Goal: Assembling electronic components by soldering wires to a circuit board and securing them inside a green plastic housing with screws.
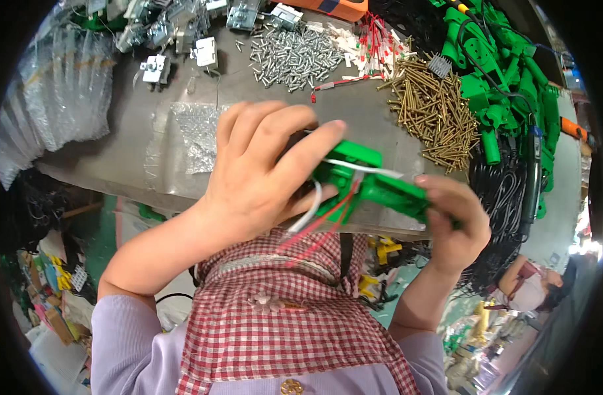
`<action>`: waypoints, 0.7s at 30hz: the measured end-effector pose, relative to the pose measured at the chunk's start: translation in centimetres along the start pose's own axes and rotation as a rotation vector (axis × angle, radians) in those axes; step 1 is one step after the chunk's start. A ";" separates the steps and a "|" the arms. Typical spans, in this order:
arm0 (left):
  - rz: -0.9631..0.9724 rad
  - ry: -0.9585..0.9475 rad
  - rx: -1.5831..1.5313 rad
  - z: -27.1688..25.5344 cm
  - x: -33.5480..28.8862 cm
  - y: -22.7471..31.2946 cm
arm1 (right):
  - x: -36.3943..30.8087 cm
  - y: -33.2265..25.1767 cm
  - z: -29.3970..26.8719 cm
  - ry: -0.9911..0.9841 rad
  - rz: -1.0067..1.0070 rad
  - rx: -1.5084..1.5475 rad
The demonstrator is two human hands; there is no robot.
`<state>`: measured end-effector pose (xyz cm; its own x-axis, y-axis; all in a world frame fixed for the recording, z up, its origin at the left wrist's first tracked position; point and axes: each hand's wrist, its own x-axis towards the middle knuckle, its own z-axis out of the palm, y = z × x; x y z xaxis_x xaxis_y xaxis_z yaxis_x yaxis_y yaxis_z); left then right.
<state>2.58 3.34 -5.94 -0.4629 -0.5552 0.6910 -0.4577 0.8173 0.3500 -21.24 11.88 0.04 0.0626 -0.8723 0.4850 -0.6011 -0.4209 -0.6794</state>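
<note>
Above the table's near edge, a green plastic tool housing is held between my two hands. Loose red wires and white wires stick out of it, blurred by motion. My left hand closes over the housing's left end, thumb underneath and fingers over the top. At the right end, my right hand pinches the narrower part between thumb and fingers. My left fingers hide part of the housing's inside.
Silver screws and long brass-coloured screws lie in piles beyond my hands. Red-wired parts sit between them. Green housings and black cables crowd the right side. Bubble wrap and plastic bags lie left.
</note>
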 end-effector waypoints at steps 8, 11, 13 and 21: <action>0.053 -0.451 -0.110 -4.0 2.0 2.5 | -2.7 -3.1 1.7 0.010 -0.209 -0.155; 0.082 -0.488 -0.141 -5.1 1.6 2.2 | -2.9 -3.0 2.4 -0.011 -0.229 -0.058; 0.107 -0.459 -0.159 -5.0 1.6 1.9 | -3.1 -2.9 3.2 0.051 -0.344 -0.072; 0.101 -0.441 -0.091 -4.9 0.7 2.4 | -4.2 -3.8 4.4 0.159 -0.359 -0.229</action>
<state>4.91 5.71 -1.52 -0.7892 -0.4689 0.3965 -0.3345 0.8698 0.3628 -15.69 16.05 -1.79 0.1869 -0.6249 0.7580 -0.7258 -0.6078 -0.3221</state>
